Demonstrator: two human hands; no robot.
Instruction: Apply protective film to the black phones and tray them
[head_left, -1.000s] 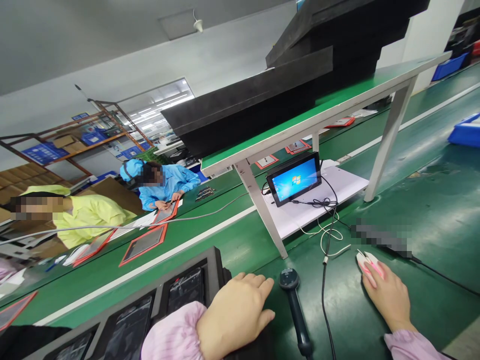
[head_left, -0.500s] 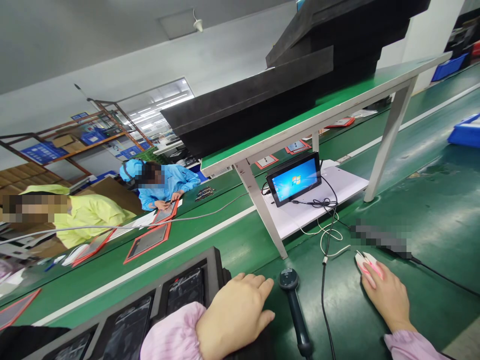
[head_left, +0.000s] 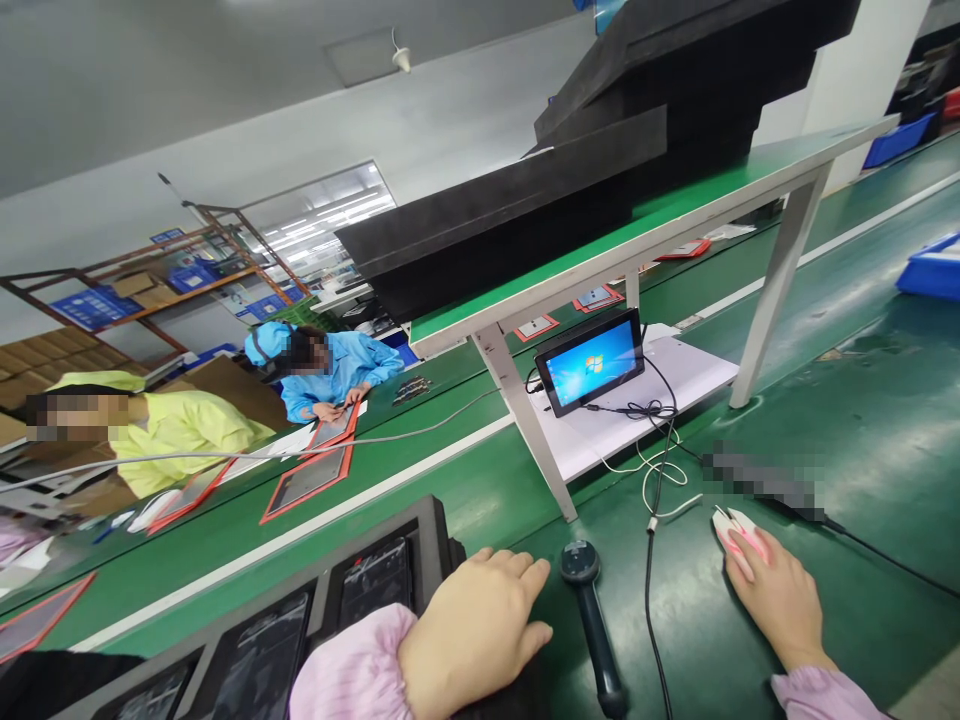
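My right hand (head_left: 786,605) lies over a white computer mouse (head_left: 735,528) with a pink-red glow, its fingers resting around the mouse on the green bench. My left hand (head_left: 472,630), palm down with fingers stretched forward and thumb apart, rests at the right end of a black foam tray (head_left: 430,535). Several dark, glossy flat devices (head_left: 373,578) sit in the tray's slots, partly covered by my pink sleeve. Between my hands lies a dark handheld barcode scanner (head_left: 595,635). Beyond it, a small monitor (head_left: 592,362) displays a blue desktop screen.
A white-legged stand (head_left: 517,400) carries large black foam pieces (head_left: 510,200) above the monitor. Black cable (head_left: 649,600) runs along the bench past the scanner. A blue bin (head_left: 926,272) stands far right. Two co-workers sit across the line, near red-framed panels (head_left: 311,480).
The view has shifted slightly, so the surroundings sit a little further right. Both hands keep their places, the right on the mouse and the left at the tray.
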